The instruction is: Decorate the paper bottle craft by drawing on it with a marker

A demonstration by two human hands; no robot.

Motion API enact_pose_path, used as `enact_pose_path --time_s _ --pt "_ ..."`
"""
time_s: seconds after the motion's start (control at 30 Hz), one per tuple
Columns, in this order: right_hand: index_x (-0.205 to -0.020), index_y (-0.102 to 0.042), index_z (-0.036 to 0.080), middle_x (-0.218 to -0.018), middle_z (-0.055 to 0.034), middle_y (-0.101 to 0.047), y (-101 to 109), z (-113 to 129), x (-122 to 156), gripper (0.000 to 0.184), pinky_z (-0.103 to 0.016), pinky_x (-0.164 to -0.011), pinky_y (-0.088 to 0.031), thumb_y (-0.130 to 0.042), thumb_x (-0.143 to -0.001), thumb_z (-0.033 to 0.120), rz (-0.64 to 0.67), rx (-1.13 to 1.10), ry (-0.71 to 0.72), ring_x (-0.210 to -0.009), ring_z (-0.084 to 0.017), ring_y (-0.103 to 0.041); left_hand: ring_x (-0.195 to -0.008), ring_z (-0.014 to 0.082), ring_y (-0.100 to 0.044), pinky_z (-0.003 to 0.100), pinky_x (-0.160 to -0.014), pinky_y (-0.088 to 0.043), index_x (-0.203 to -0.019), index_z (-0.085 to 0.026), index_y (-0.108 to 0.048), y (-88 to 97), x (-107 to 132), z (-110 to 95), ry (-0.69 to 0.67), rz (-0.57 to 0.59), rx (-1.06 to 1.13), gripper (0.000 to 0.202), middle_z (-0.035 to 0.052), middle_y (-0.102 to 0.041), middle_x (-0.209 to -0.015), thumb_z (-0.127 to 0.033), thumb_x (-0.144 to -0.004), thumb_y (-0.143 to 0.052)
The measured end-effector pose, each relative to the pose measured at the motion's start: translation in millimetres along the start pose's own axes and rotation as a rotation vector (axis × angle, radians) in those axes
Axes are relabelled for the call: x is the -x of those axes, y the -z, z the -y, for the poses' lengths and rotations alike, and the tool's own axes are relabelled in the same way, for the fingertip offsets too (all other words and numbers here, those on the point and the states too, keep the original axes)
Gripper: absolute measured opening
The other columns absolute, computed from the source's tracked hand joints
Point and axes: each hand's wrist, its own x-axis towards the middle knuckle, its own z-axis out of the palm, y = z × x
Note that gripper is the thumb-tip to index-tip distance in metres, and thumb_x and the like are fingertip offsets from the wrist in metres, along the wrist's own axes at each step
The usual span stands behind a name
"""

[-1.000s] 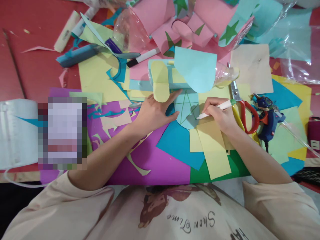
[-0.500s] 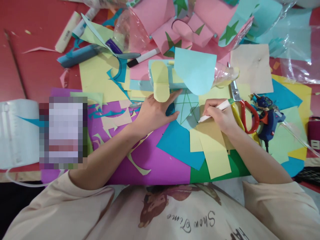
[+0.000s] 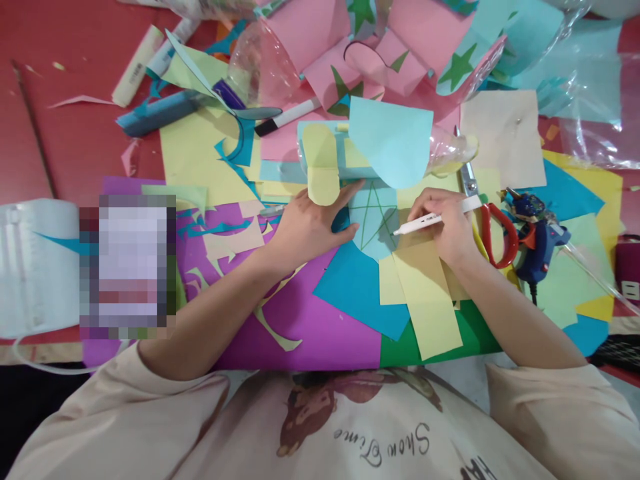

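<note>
Ideally, I'd lightly guide the white marker (image 3: 414,225) pinched in the right hand (image 3: 453,231), with the spread, empty left hand (image 3: 311,225) steadying the star-marked paper (image 3: 373,220) left of that pinch.

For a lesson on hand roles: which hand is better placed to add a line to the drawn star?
Probably the right hand: it holds the white marker, tip near the drawn star. The left hand lies spread at the left edge of the light-blue paper.

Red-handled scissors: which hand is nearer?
Right. The right hand is just left of the red-handled scissors; the left hand is farther left, beyond the star drawing.
</note>
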Motion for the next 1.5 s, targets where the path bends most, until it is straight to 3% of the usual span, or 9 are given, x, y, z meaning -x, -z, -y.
enact_pose_path --time_s 0.13,0.33,0.57,1.03,1.33,1.5 --pt "-0.061 -0.063 0.021 -0.053 -0.0019 -0.053 -5.0 3.2 2.3 0.039 -0.029 -0.043 -0.029 -0.043 -0.088 0.040 0.016 -0.037 0.023 -0.044 -0.012 -0.042 -0.115 0.0271 -0.061 0.039 -0.101 -0.048 -0.145 -0.025 -0.045 -1.0 -0.2 0.2 0.007 -0.008 -0.017 0.060 0.0079 -0.066 -0.125 -0.040 -0.087 -0.051" --pt "-0.084 -0.067 0.019 -0.075 -0.0004 -0.066 -11.9 5.5 6.2 0.012 -0.023 -0.054 -0.043 -0.064 -0.084 0.031 0.136 0.131 0.129 -0.063 -0.010 -0.057 -0.118 0.0301 -0.059 0.043 -0.099 -0.049 -0.144 -0.023 -0.046 0.5 -0.7 0.6 -0.017 -0.009 -0.022 0.060 0.0111 -0.064 -0.125 -0.042 -0.087 -0.050" --pt "-0.101 -0.071 0.021 -0.097 -0.0028 -0.074 -15.0 0.9 6.4 0.019 -0.023 -0.069 -0.050 -0.069 -0.085 0.031 0.218 0.276 0.229 -0.084 -0.014 -0.066 -0.115 0.0291 -0.061 0.042 -0.097 -0.050 -0.143 -0.022 -0.048 -1.8 -0.8 0.9 -0.031 -0.043 -0.030 0.058 0.0109 -0.066 -0.123 -0.042 -0.088 -0.048" --pt "-0.104 -0.071 0.019 -0.098 -0.0040 -0.075 -18.0 -2.8 4.6 0.021 -0.027 -0.074 -0.050 -0.064 -0.089 0.032 0.234 0.405 0.324 -0.086 -0.017 -0.067 -0.110 0.0286 -0.064 0.041 -0.097 -0.048 -0.134 -0.021 -0.053 -3.2 -0.8 1.0 -0.051 -0.049 -0.029 0.049 0.0102 -0.067 -0.118 -0.039 -0.088 -0.052" --pt "-0.097 -0.071 0.020 -0.092 -0.0049 -0.073 -14.8 1.2 4.1 0.016 -0.032 -0.076 -0.048 -0.062 -0.091 0.032 0.239 0.478 0.408 -0.085 -0.018 -0.065 -0.119 0.0289 -0.060 0.039 -0.099 -0.048 -0.131 -0.021 -0.053 -2.9 -0.4 1.4 -0.077 -0.065 -0.014 0.046 0.0096 -0.062 -0.132 -0.039 -0.089 -0.052" --pt "-0.092 -0.070 0.020 -0.089 -0.0043 -0.072 -12.4 5.7 5.0 0.011 -0.032 -0.073 -0.046 -0.062 -0.090 0.027 0.238 0.468 0.402 -0.082 -0.017 -0.063 -0.118 0.0298 -0.061 0.041 -0.099 -0.048 -0.133 -0.020 -0.053 -3.9 -0.5 2.9 -0.076 -0.060 -0.007 0.049 0.0106 -0.064 -0.129 -0.040 -0.089 -0.052"
